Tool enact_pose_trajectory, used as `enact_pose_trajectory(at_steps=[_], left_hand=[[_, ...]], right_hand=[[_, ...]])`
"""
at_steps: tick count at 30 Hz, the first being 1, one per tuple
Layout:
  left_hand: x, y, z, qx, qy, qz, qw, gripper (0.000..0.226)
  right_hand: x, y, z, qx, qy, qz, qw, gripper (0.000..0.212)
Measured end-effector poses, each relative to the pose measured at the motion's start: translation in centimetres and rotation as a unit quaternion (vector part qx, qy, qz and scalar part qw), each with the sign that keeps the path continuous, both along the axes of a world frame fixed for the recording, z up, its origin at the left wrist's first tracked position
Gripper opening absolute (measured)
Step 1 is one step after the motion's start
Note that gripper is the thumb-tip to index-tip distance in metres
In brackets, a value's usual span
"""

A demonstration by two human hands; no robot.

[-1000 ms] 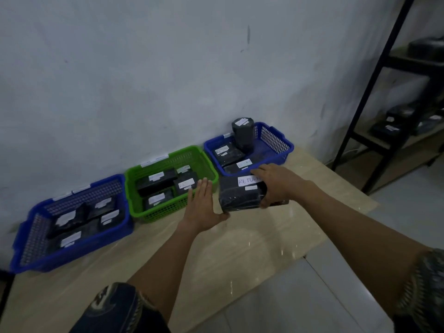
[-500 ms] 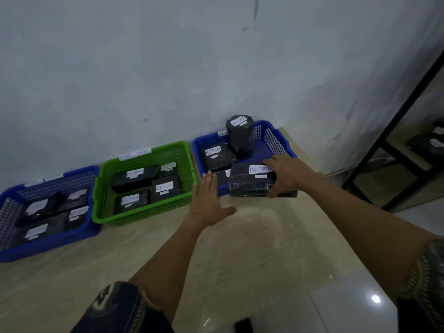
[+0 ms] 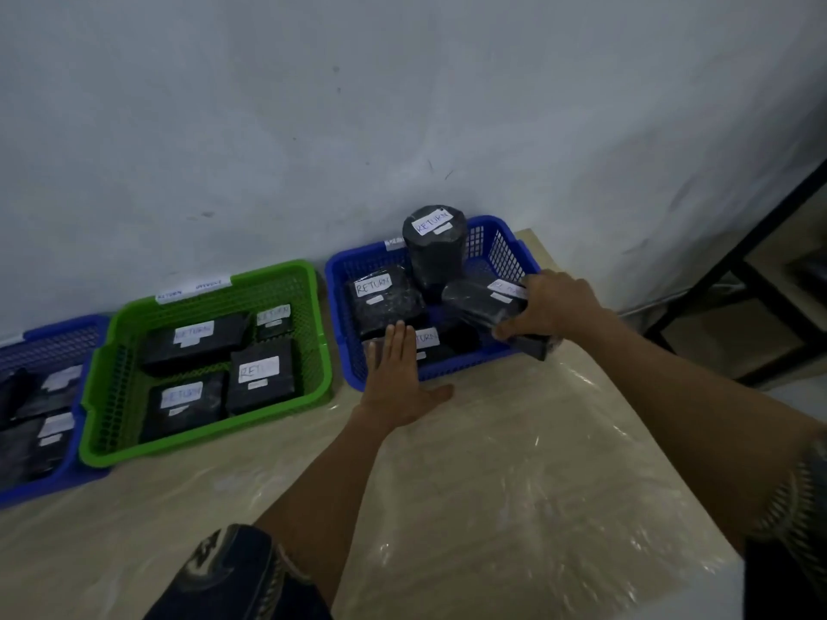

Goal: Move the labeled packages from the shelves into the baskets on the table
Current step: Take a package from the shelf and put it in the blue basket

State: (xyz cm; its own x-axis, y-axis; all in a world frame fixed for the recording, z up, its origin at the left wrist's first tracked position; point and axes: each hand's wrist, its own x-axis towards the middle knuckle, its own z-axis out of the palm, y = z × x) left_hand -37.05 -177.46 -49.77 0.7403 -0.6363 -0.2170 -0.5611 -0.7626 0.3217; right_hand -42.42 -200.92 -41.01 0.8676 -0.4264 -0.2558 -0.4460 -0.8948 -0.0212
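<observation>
At the far left, a blue basket (image 3: 42, 351) is sitting on the table (image 3: 514, 485) against the wall, partly cut off, with dark packages inside. Just beside it, the green basket (image 3: 206, 364) is holding four black packages with white labels. Your left hand (image 3: 396, 373) is lying flat with its fingers (image 3: 394, 346) spread open, reaching over the front rim of the right blue basket (image 3: 496, 257). Your right hand (image 3: 552, 306) is gripping a black wrapped package (image 3: 481, 302), tilting it over that basket's right front corner, beside an upright cylindrical package (image 3: 434, 248) labeled RETURN.
</observation>
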Motion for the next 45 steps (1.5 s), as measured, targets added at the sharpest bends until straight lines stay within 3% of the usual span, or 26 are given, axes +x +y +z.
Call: enact_pose_trajectory(at_steps=[6, 13, 21, 45], left_hand=[[0.7, -1.4, -1.0, -0.009, 0.0, 0.027, 1.0, 0.123], [1.5, -2.1, -1.6, 0.021, -0.021, 0.028, 0.999, 0.115], [1.5, -2.1, -1.8, 0.033, -0.026, 0.03, 0.999, 0.114], [1.0, -2.4, -1.8, 0.034, -0.035, 0.037, 0.998, 0.111]], right_hand=[[2.0, -1.2, -1.0, 0.019, 0.005, -0.065, 0.998, 0.092], [4.3, -1.2, -1.8, 0.031, 0.017, -0.1, 0.994, 0.067], [5.4, -0.5, -3.6, -0.021, 0.0, -0.082, 0.996, 0.059], [5.4, 0.6, -6.4, -0.119, -0.028, -0.021, 0.992, 0.067]])
